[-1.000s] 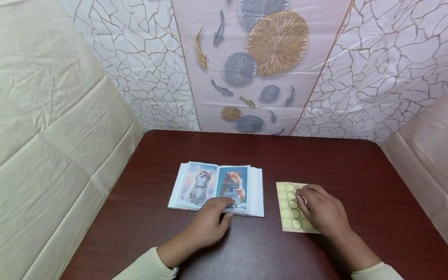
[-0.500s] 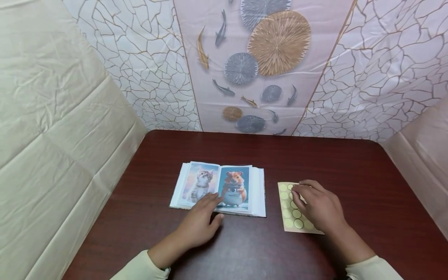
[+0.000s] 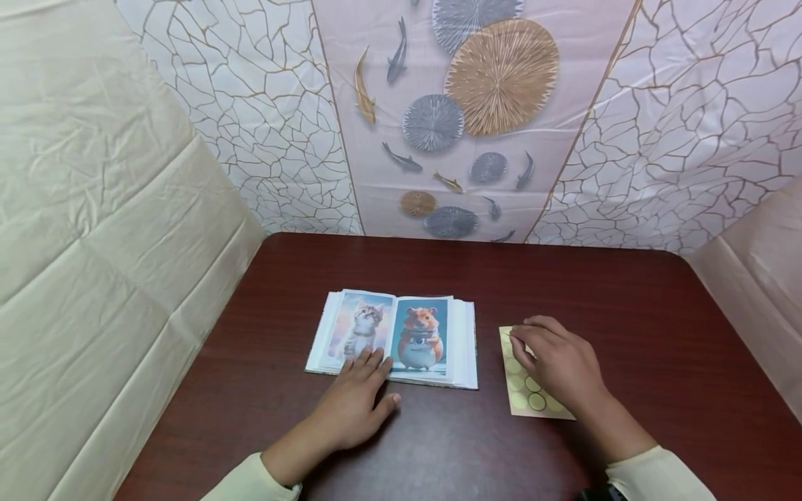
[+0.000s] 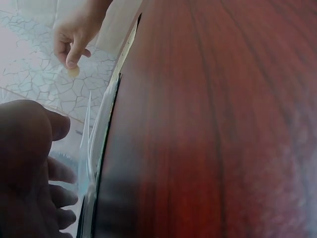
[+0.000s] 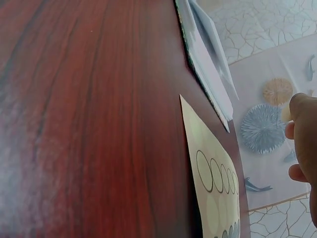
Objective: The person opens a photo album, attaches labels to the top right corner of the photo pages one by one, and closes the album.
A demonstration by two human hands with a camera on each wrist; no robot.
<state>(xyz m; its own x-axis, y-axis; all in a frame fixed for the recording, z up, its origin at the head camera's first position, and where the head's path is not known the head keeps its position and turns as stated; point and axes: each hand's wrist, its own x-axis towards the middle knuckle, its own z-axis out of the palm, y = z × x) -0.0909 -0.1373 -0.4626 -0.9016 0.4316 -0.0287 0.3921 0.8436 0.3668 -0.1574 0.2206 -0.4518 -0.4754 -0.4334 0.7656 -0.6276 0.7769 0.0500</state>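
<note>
An open photo album (image 3: 464,348) lies on the table, with a kitten picture (image 3: 363,323) on its left page and a hamster picture (image 3: 421,341) on its right. My left hand (image 3: 357,403) has its fingers spread over the album's near edge, overlapping the bottom of the kitten picture. To the right lies a sheet of round yellow stickers (image 3: 519,390), several of them outlined in dark rings. Above the sheet, my right hand (image 3: 564,362) pinches a small round sticker (image 4: 73,72) between thumb and finger. In the right wrist view the sticker (image 5: 286,113) shows at the fingertips, raised over the sheet.
The dark red-brown wooden table (image 3: 438,445) carries the album and the sheet. Behind it hangs a patterned cloth (image 3: 432,174) with fish and round motifs. Pale fabric (image 3: 125,243) walls the left side. A dark band (image 3: 604,492) shows at the right sleeve.
My left hand has drawn back leftward from the hamster picture to the album's near edge. My right hand has shifted left over the sheet, and a sticker now shows in its pinch.
</note>
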